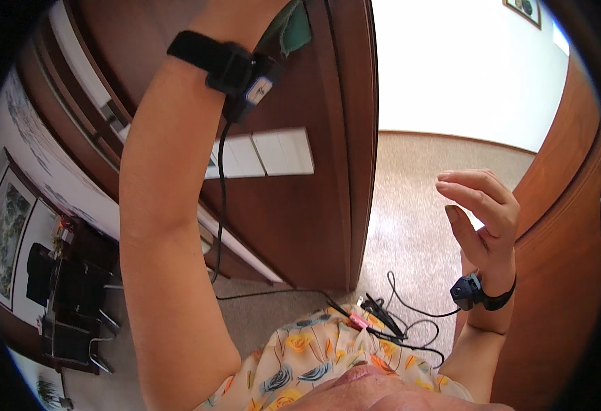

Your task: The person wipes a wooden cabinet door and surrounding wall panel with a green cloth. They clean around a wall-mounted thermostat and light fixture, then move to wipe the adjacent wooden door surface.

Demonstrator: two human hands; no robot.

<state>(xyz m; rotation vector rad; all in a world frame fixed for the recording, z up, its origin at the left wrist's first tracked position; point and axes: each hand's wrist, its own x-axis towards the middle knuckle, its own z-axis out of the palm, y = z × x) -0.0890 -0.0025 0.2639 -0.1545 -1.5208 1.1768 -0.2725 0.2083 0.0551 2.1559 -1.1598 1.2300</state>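
Note:
My left arm reaches up the dark wood panel [300,226]. Only the wrist end of my left hand [249,18] shows; its fingers are cut off by the top edge. A frayed green cloth [297,32] sticks out from under that hand, against the panel. A black strap with a small camera unit [239,77] circles the left wrist. My right hand [485,208] is raised beside the brown wooden door [552,313], its bent fingers apart from the thumb and nothing between them. Another strapped-on camera [466,292] sits on the right wrist.
White plates [282,152], seemingly wall switches, sit on the panel. Black cables [382,321] run from both wrists across my front. Through the doorway is a speckled floor [408,205]. Black chairs [69,339] and a framed picture [8,236] appear at far left.

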